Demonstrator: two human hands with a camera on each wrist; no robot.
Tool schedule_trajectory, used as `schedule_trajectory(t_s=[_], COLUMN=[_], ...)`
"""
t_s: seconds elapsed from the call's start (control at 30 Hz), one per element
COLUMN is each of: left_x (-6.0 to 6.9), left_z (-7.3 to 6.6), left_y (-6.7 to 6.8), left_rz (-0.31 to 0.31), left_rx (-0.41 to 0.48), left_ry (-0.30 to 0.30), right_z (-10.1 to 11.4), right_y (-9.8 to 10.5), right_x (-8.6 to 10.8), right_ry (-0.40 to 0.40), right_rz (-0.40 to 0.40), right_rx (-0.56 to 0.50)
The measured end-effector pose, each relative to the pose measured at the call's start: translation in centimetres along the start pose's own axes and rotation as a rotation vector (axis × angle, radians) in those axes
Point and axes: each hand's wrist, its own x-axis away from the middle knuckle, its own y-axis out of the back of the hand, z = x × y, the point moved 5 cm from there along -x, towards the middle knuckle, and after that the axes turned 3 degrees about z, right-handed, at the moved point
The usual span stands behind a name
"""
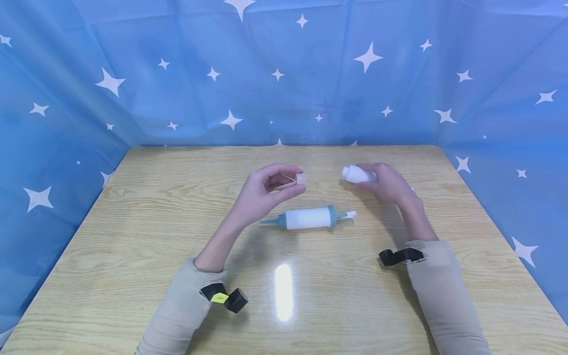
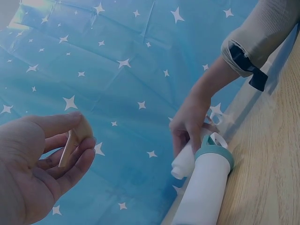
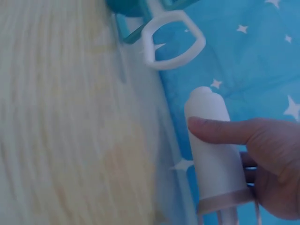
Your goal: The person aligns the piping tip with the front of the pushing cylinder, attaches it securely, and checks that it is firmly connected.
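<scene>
My left hand [image 1: 264,193] is raised over the table and pinches a small beige cap [image 1: 301,180] between thumb and fingers. A thin, tapering stem on the cap [image 2: 80,135] points back toward the palm. To the right, my right hand [image 1: 385,181] grips the white barrel of a large plastic syringe [image 1: 355,174], its bare narrow end facing left. A beige collar [image 3: 225,200] circles the barrel's other end, partly beyond the frame. Between and nearer than the hands lies a second syringe [image 1: 308,218], white with teal ends, its nozzle to the left; neither hand touches it.
The wooden table [image 1: 133,236] carries all of this. A blue curtain with white stars [image 1: 284,88] hangs behind it and along both sides. Black wrist cameras are strapped over both sleeves, and a bright light reflection [image 1: 284,292] shows on the tabletop.
</scene>
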Motion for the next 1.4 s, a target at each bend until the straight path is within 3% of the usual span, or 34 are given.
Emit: schedule_trajectory(t_s=[0.43, 1.4], left_x=[-0.1, -0.1], left_z=[0.1, 0.1], left_y=[0.2, 0.5], left_rz=[-0.009, -0.024], left_rx=[0.010, -0.003], left_ry=[-0.005, 0.008], right_z=[3.7, 10.5], right_y=[1.9, 3.3], right_x=[0.5, 2.9], right_ry=[0.078, 0.262], right_rz=[-0.121, -0.163], right_rx=[-0.043, -0.035])
